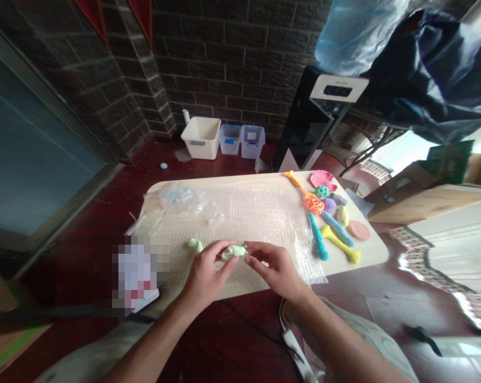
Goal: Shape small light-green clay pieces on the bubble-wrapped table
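Over the near edge of a low pale table [368, 250], both my hands pinch one lump of light green clay [234, 251]. My left hand [207, 271] grips its left end with curled fingers. The right end is held between the thumb and fingers of my right hand [273, 267]. A second small light green lump [195, 245] lies on the bubble wrap sheet [248, 218] just left of my left hand.
Coloured plastic modelling tools [328, 234] and clay pieces [323, 180] lie on the table's right side. Crumpled clear plastic [180, 198] sits at its far left. A phone [139, 276] rests at the near left edge. White and clear bins [202, 137] stand by the brick wall.
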Motion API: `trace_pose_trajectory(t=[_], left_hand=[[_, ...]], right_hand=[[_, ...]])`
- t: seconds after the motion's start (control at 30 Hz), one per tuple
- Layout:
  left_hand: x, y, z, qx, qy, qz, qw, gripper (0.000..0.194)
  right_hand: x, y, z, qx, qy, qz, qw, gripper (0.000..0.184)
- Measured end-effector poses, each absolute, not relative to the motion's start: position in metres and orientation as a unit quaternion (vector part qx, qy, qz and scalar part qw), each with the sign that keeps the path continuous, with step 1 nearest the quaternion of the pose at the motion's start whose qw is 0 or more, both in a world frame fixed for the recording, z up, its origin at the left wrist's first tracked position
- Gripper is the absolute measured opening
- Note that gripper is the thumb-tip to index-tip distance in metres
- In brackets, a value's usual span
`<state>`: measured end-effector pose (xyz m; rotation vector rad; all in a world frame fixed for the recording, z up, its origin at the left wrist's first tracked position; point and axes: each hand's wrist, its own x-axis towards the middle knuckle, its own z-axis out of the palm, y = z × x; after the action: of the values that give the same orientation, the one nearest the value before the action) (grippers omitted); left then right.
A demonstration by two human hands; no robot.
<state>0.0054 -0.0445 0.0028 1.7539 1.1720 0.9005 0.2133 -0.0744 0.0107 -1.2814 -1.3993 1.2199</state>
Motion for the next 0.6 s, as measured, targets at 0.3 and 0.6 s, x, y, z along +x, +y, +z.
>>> trace_pose_trajectory(t=[0.3,0.6], left_hand=[[0.0074,-0.0503,0.0075,0.718,0.438,0.359,0.405,0.028],[0.0050,-0.0515,0.0072,0.743,0.404,0.379,0.375,0.021]], right_hand=[[0.2089,-0.0731,0.0128,-0.486,-0.522,0.530,0.459,0.021],[0.2066,-0.0726,0.0146,-0.490,-0.489,0.556,0.460,0.023]])
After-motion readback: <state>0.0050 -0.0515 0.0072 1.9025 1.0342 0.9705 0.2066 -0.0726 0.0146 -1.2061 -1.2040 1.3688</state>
